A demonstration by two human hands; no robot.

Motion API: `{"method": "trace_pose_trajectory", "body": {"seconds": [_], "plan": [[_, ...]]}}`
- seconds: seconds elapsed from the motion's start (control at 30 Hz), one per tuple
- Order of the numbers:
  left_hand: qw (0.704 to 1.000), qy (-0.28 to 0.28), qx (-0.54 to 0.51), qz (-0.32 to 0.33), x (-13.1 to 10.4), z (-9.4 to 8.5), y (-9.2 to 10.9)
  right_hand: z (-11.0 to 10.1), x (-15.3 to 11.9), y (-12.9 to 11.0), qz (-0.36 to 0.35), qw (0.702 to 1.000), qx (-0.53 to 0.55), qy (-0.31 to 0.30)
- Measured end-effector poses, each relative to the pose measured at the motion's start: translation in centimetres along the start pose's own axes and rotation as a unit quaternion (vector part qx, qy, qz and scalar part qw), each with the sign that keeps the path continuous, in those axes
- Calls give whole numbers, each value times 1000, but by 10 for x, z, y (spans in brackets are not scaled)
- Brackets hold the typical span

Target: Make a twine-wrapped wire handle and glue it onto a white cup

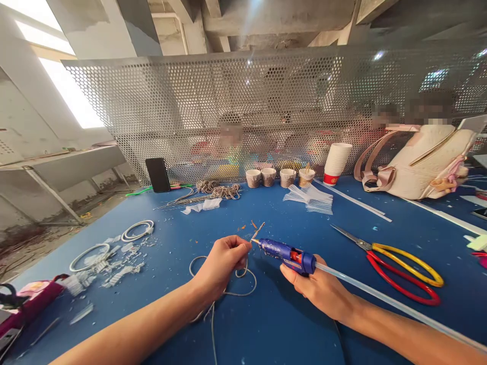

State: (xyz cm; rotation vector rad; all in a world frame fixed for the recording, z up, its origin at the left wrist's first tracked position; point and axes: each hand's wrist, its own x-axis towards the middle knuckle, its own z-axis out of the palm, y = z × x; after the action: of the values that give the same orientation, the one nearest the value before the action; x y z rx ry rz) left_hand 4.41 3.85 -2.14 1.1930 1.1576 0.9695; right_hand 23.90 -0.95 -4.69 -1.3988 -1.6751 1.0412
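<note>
My right hand (317, 289) is wrapped round the handle of a blue glue gun (279, 252), whose nozzle points left. A long clear glue stick (365, 289) runs out of its back end. Just left of the nozzle, my left hand (228, 258) is closed in a pinch at the near end of a small thin brown piece (258, 230); what lies between its fingertips is too small to tell. A grey cord (213, 324) lies in loops on the blue table under and beside my left hand.
Red-and-yellow scissors (403, 268) lie open at the right. Small cups (288, 177), stacked paper cups (337, 162), a phone (157, 175), coiled cord (218, 189) and a backpack (414, 157) line a perforated metal screen (182, 116). White rings (90, 257) and plastic scraps lie left. People show behind.
</note>
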Motion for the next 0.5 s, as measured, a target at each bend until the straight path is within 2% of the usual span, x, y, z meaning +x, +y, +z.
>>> {"method": "trace_pose_trajectory", "body": {"seconds": [0.4, 0.5], "plan": [[1000, -4, 6, 7, -1, -1, -1, -1, -3, -11, -13, 998, -36, 51], [1000, -5, 4, 8, -2, -1, 1, -2, -3, -12, -14, 999, -28, 32]]}}
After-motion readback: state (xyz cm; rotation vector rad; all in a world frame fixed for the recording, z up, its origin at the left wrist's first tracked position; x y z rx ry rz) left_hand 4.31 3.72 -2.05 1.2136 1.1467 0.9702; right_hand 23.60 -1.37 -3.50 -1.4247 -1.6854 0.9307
